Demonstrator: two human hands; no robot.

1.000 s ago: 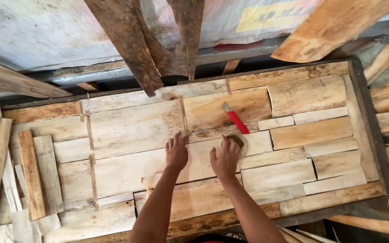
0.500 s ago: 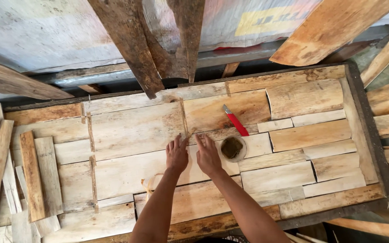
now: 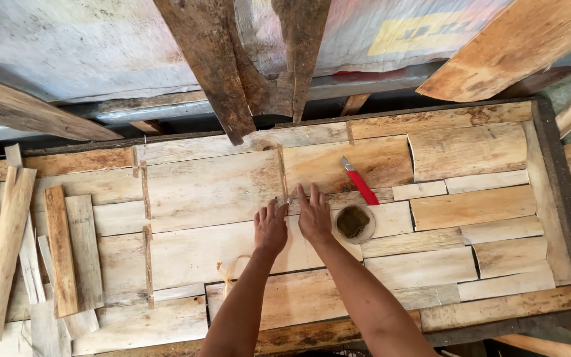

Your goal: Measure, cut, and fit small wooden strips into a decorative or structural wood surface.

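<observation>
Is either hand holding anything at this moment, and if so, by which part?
Nothing is held. The left hand and right hand lie flat, fingers spread, on the wooden panel; the red knife lies untouched.

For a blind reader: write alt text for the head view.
Two bare hands, left hand and right hand, press flat on a panel of pale wood veneer pieces in a dark frame. A red utility knife and a small round container lie beside them.
</observation>
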